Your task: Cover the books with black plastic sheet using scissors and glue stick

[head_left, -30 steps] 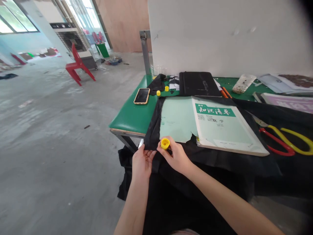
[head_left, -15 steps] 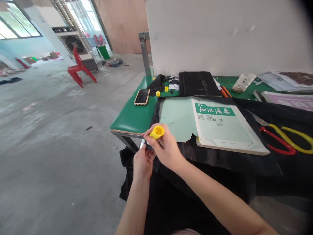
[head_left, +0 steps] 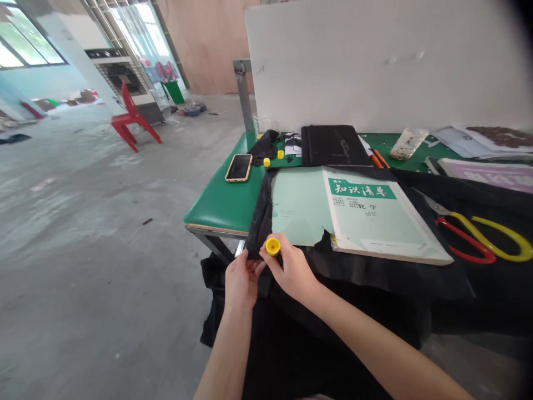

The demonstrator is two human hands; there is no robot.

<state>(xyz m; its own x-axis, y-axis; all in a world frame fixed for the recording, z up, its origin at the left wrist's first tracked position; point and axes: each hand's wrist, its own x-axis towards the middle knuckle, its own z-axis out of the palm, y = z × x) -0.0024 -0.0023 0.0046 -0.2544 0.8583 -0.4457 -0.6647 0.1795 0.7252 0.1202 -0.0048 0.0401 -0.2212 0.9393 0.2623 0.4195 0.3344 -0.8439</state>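
Observation:
My right hand is closed around a yellow glue stick, its round hollow base facing up at me. Its lower end is hidden by my fingers, over the corner of a black cloth. My left hand pinches the cloth's edge just left of the glue stick, at the table's front. On the cloth lies a pale green book with its cover spread out to the left. The cover's lower edge, close to my right hand, has a torn notch.
Scissors with red and yellow handles lie right of the book. A phone rests on the green tabletop, near two yellow caps. Behind stand a black notebook and a clear plastic cup. A red chair stands on the floor.
My right hand has moved slightly right and down with the glue stick, which is now more upright. The black cloth's edge shows beside my left hand, where a white strip showed before.

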